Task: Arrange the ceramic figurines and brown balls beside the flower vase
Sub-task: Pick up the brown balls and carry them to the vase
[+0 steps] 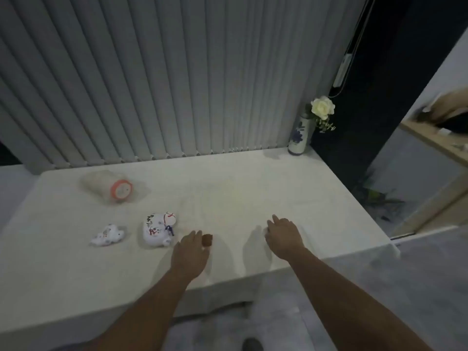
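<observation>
Left hand has fingertips closed on one brown ball near the desk's front edge; right hand is curled palm-down on the cloth just right of it, can't tell if it holds anything. Ball looks small, light and rigid, so a fingertip pinch should do, but it will likely roll when set down by the flower vase at the back-right corner. Large figurine and small figurine lie front-left: glazed ceramic, probably slick and chippable, so grab the bodies, not thin bits.
</observation>
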The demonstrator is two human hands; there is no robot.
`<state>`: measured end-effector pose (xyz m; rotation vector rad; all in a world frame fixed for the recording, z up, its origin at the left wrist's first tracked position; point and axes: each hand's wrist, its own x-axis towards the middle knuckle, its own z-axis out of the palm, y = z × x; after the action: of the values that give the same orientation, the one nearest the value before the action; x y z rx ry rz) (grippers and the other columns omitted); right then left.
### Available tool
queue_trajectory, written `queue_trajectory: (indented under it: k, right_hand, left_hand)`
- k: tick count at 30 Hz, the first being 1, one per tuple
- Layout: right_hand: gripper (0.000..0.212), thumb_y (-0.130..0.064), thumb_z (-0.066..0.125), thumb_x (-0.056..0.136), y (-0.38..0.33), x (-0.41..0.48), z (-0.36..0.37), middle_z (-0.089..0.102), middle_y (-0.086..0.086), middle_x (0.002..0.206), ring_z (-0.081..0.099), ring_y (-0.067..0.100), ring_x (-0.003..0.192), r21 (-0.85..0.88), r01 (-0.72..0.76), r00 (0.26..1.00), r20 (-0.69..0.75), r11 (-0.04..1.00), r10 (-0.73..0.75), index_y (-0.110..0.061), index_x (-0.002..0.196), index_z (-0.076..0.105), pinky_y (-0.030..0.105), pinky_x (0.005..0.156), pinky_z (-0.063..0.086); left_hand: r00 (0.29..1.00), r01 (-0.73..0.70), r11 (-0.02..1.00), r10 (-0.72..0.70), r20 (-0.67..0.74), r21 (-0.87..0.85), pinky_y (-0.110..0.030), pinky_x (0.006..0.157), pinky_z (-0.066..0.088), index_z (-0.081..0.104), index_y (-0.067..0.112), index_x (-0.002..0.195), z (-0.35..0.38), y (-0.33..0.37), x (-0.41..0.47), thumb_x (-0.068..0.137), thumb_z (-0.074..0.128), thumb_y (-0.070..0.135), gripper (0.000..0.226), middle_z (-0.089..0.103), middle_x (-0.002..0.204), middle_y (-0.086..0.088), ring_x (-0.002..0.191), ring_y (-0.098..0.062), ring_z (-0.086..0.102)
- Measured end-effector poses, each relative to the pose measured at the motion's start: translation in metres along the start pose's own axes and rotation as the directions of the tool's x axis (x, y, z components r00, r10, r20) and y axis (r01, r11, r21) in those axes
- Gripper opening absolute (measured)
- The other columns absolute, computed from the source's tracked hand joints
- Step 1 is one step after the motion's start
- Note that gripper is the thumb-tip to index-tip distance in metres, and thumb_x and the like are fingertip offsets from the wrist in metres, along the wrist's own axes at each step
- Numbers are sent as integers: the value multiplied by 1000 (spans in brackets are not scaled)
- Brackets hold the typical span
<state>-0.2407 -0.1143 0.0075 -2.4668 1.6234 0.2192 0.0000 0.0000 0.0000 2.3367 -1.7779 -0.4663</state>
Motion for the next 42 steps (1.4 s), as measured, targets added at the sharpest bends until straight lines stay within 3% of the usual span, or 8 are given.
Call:
queue_trajectory:
  k: [13, 23, 27, 31, 34, 36, 40, 42]
  right_hand:
    - [28, -9, 53, 85, 33, 19, 28, 68, 1, 107, 58, 28, 97, 162, -42, 971, -226, 986, 78, -21, 108, 63, 37, 82, 41]
    - [6, -24, 58, 88, 46, 31, 19, 56, 3, 83, 51, 22, 85, 505, -89, 992, -34, 858, 123, -21, 90, 53, 31, 66, 37]
    - [14, -27, 62, 85, 47, 35, 21, 61, 7, 83, 56, 24, 79, 554, -141, 987, 13, 820, 161, -23, 81, 50, 31, 62, 41]
    - [17, -29, 63, 85, 47, 41, 19, 62, 8, 78, 60, 24, 72, 548, -182, 981, 50, 817, 186, -19, 76, 53, 33, 57, 43]
    - [22, -25, 62, 85, 47, 40, 18, 64, 4, 75, 61, 22, 68, 560, -186, 981, 59, 807, 185, -24, 67, 50, 34, 57, 46]
    - [24, -23, 62, 85, 48, 40, 18, 62, 0, 72, 61, 21, 68, 561, -195, 979, 68, 805, 190, -25, 64, 49, 34, 58, 47]
    - [6, -30, 63, 83, 46, 35, 15, 64, 4, 86, 63, 24, 80, 507, -162, 987, 98, 846, 130, -27, 87, 60, 33, 64, 49]
    - [30, -30, 63, 83, 44, 32, 17, 62, 10, 103, 61, 27, 95, 423, -126, 990, 118, 898, 84, -26, 113, 60, 30, 72, 46]
  left_hand:
    - [830, 513, 750, -557, 18, -418, -49, 95, 45, 51, 4, 123, 26, 19, 34, 92, 48, 37, 46, 59, 121, -22, 117, -40, 52]
    - [789, 461, 555, -613, 34, -692, -40, 98, 41, 62, -1, 112, 22, 12, 51, 90, 58, 13, 26, 65, 116, -23, 113, -36, 57]
    - [791, 403, 411, -606, 85, -818, -17, 62, 43, 59, 6, 98, 2, 35, 49, 90, 50, -4, 15, 54, 77, -5, 74, -7, 63]
    - [872, 306, 467, -488, 47, -830, -6, 42, 44, 51, 5, 102, 1, 44, 51, 86, 46, -19, 29, 52, 71, -13, 42, 2, 61]
    - [914, 270, 609, -406, -1, -746, -30, 64, 60, 59, 32, 93, 13, 31, 52, 75, 58, -4, 40, 60, 94, -24, 69, -30, 69]
    - [930, 250, 633, -368, 0, -732, -25, 62, 59, 59, 27, 95, 18, 28, 50, 76, 58, -11, 43, 59, 96, -22, 75, -35, 66]
    - [936, 243, 615, -352, 14, -751, -2, 58, 47, 52, 8, 107, 16, 35, 41, 82, 52, -21, 39, 53, 85, -12, 59, 7, 64]
    - [937, 219, 613, -348, -11, -759, 2, 62, 44, 51, 13, 109, 16, 36, 39, 84, 53, -18, 40, 53, 86, -6, 64, 22, 59]
